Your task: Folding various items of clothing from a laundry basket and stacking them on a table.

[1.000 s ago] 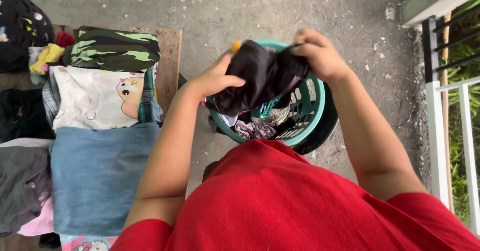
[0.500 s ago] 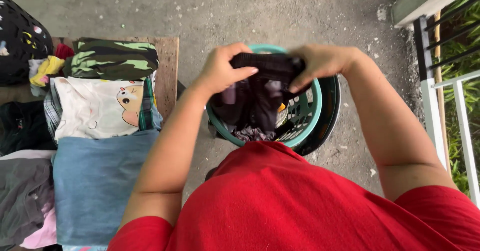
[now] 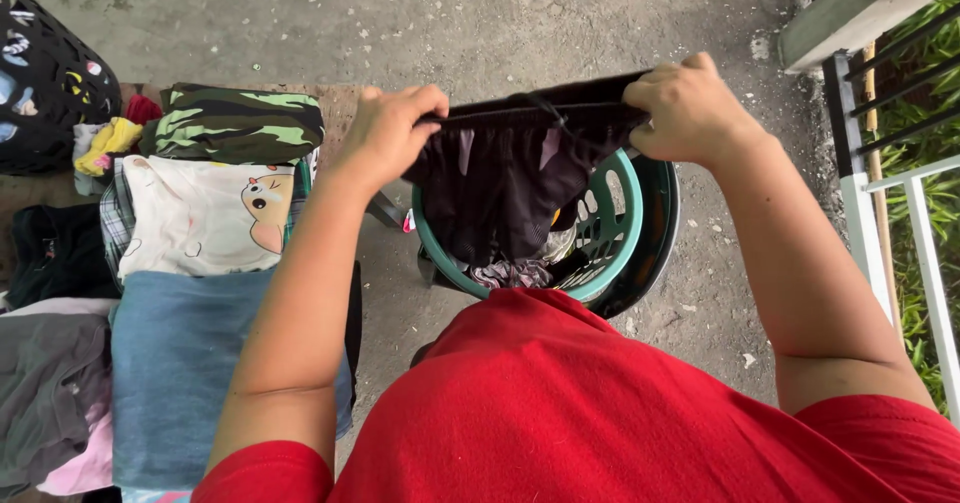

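I hold a pair of black shorts [image 3: 505,183] stretched out by the waistband above a green laundry basket [image 3: 615,218]. My left hand [image 3: 390,133] grips the waistband's left end and my right hand [image 3: 685,108] grips its right end. The legs of the shorts hang down into the basket, hiding most of the crumpled clothes [image 3: 510,273] inside. My red shirt [image 3: 560,403] fills the bottom of the view.
On a low wooden platform [image 3: 340,98] at the left lie folded clothes: a camouflage piece [image 3: 235,123], a white cartoon-print shirt [image 3: 200,218], a blue garment [image 3: 185,363], grey and pink items [image 3: 50,393]. A black patterned basket [image 3: 45,73] stands far left. A white railing [image 3: 900,213] and plants border the right.
The bunched black garment has been pulled open: my hands moved apart and upward, stretching the waistband flat so the shorts hang down over the basket.
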